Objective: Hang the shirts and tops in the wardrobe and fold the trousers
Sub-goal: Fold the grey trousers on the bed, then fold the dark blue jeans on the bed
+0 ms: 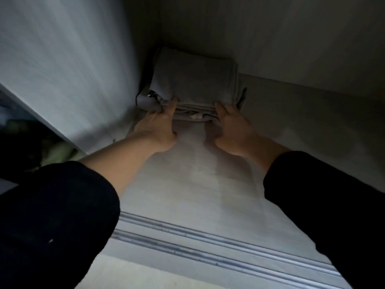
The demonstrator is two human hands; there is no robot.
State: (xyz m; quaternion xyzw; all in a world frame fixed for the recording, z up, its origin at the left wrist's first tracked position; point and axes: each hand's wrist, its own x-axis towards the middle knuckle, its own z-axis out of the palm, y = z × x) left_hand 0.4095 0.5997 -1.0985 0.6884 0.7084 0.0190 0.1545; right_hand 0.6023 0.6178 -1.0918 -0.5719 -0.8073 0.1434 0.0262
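A stack of folded grey trousers [193, 80] lies in the back left corner of the wardrobe floor [198, 184], against the left wall. My left hand [158, 128] touches the near left edge of the stack with straight fingers. My right hand [231, 130] presses the near right edge the same way. Both arms reach in, with dark sleeves pushed up to the elbows. The fingertips partly slip under the lowest fold, so their ends are hidden.
The wardrobe's left side panel [68, 69] and back wall [270, 38] close in the corner. Sliding door rails [208, 243] run across the front edge. Dark and green cloth [48, 149] lies outside at the left.
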